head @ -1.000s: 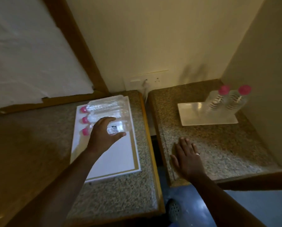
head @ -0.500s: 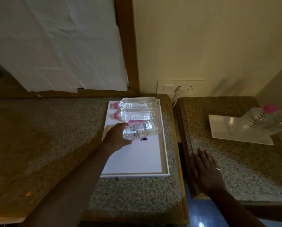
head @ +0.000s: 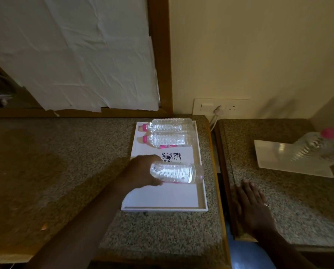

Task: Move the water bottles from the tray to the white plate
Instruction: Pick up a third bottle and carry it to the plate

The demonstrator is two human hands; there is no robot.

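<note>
While the bottle [head: 176, 173] hangs sideways over the tray [head: 164, 207] at frame centre, left hand [head: 142, 171] wraps its neck; 2 bottles remain. Next: carry right to the white plate [head: 274, 158]. Right hand [head: 251, 202] rests flat, empty.

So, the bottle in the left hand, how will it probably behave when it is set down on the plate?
The held bottle looks full of water, so probably heavy for its size. It is round and ribbed; laid sideways on the flat white plate it may roll. The left hand grips only the cap end, so the far end may sag.
</note>
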